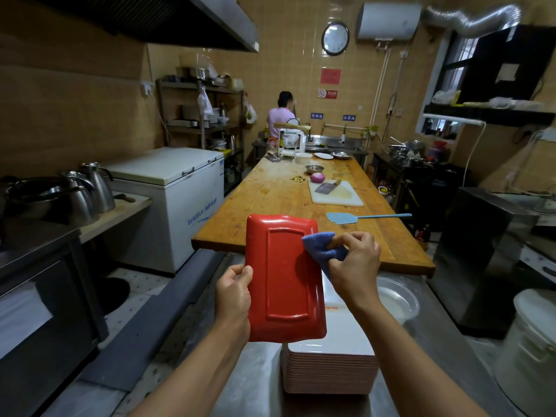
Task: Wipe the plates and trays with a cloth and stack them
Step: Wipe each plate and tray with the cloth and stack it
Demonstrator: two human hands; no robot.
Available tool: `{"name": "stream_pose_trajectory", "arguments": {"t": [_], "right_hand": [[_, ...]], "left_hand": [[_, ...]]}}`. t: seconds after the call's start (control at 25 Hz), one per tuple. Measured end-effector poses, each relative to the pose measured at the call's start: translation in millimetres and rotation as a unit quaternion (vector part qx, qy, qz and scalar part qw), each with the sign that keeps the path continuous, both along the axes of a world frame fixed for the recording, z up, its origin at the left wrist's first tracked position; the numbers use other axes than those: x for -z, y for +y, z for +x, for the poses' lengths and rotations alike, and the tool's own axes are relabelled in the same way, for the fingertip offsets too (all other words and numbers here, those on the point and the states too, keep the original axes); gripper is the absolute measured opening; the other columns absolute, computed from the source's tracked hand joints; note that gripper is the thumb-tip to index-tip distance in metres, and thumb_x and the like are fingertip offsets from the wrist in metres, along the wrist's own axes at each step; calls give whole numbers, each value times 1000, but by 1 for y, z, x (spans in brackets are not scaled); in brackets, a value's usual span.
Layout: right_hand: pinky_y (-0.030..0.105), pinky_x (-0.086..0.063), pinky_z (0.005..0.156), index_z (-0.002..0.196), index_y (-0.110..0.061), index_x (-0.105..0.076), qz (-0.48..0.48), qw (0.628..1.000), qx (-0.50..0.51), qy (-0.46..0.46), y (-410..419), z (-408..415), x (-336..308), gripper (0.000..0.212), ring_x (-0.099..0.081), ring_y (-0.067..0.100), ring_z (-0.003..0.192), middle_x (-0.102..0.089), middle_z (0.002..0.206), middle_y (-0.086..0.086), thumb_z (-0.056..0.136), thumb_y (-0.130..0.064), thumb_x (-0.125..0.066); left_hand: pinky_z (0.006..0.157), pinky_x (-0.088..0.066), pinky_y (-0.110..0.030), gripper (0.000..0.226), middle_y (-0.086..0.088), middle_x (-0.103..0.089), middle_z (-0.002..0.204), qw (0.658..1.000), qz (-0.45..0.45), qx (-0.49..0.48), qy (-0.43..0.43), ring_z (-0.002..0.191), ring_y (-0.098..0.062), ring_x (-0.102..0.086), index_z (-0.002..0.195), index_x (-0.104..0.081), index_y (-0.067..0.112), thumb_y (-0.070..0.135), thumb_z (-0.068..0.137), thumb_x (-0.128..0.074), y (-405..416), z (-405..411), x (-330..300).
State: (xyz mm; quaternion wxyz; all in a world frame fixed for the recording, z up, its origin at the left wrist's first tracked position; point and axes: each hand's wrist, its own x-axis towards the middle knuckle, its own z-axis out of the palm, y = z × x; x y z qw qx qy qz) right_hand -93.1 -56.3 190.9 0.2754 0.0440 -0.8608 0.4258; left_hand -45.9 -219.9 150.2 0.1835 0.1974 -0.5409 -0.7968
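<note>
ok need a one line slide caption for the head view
Left hand holds a red tray underside-up while the right hand wipes it with a blue cloth above a stack of trays.

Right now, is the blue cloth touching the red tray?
Touching. The head view shows the blue cloth, gripped by the right hand, pressed against the red tray at its right edge.

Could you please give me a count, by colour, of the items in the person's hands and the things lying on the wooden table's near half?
Red: 1, red tray
Blue: 2, blue cloth, fly swatter
White: 1, cutting board
Purple: 1, onion
Total: 5
</note>
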Motion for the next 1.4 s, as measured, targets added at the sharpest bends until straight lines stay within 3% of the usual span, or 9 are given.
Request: {"name": "stream_pose_trajectory", "arguments": {"t": [0.24,0.52,0.68,0.8,1.0,1.16,1.24,1.32,1.4], "right_hand": [[43,-50,74,100,-5,-56,-30,999,-20,17,-6,-4,-8,39,-58,29,84,-61,88,9,66,12,-52],[29,-41,56,73,-12,-56,6,997,-33,-63,-5,-10,-6,18,-54,21,71,-57,71,1,67,5,-59],[32,-46,56,68,-14,-51,-33,985,-54,-161,1,-19,-11,19,-56,20,65,-57,65,4,71,-5,-68],[36,-49,62,73,-14,-50,-34,984,-30,-173,7,-23,-12,16,-57,23,71,-58,69,7,78,-2,-57],[36,-53,70,98,-13,-54,-133,974,-94,-159,1,-23,-29,23,-62,21,82,-62,87,10,82,3,-49],[29,-52,61,102,-7,-55,-282,914,-229,-179,-13,-25,-41,30,-63,22,79,-63,92,16,82,11,-42],[26,-50,54,102,-7,-53,-290,906,-235,-198,-24,-29,-34,26,-61,21,76,-62,93,17,85,9,-43],[30,-54,65,110,-11,-50,-215,941,-169,-197,-32,-35,-17,25,-60,22,86,-61,105,15,88,0,-51],[32,-46,91,128,-16,-41,-114,978,-90,-151,-31,-36,-1,47,-52,22,106,-49,124,9,85,-7,-59]], "left_hand": [[70,-55,-46,17,-12,-66,74,1000,6,6,-12,66,-26,-64,81,-57,8,11,96,-48,-3,3,-1],[75,-54,-47,17,-13,-63,79,999,-20,-9,-31,70,-25,-61,81,-57,11,10,96,-48,-13,3,7],[79,-54,-52,16,-17,-63,84,998,-26,-19,-49,76,-30,-61,82,-57,10,12,96,-49,-18,-1,14],[81,-54,-54,16,-19,-64,88,997,-32,-23,-64,80,-34,-63,83,-58,10,13,96,-49,-19,-3,18],[77,-55,-49,16,-16,-65,85,997,-26,-20,-70,76,-30,-63,82,-58,11,14,96,-50,-19,-9,23],[74,-52,-44,19,-11,-61,74,998,-14,-18,-62,67,-23,-58,77,-57,12,12,95,-50,-17,-10,24],[66,-51,-38,19,-9,-61,70,998,-3,-9,-54,61,-20,-58,77,-56,12,11,95,-50,-17,-10,23],[56,-52,-32,19,-8,-63,66,999,8,0,-47,54,-18,-61,77,-56,11,10,95,-50,-17,-8,21],[52,-52,-31,19,-9,-64,67,999,17,5,-39,53,-17,-62,77,-56,10,9,95,-49,-19,-7,19]]}}
